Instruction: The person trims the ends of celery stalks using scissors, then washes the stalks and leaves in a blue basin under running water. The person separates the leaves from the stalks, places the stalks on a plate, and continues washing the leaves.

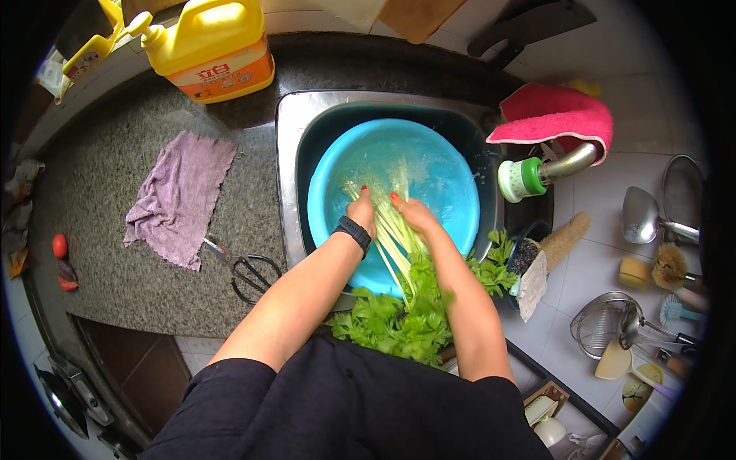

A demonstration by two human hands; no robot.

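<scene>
A bunch of leafy celery (397, 230) lies across a blue plastic basin (317, 198) of water. Its pale stalk ends dip into the water, and its green leaves hang over the rim toward my body. My left hand (362, 213), with a black watch at the wrist, grips the stalks on their left side. On the other side my right hand (417, 215) holds the same bunch, thumb on top. Some fingers of both hands are hidden beneath the stalks. The basin sits inside a stainless steel sink (292, 149).
Left on the stone counter are a purple cloth (181, 198), black-handled scissors (241, 265) and a yellow detergent jug (221, 52). A faucet (569, 164) with a green-and-white nozzle, draped with a pink towel (558, 118), reaches in from the right. Several utensils hang beyond, including a ladle (641, 215).
</scene>
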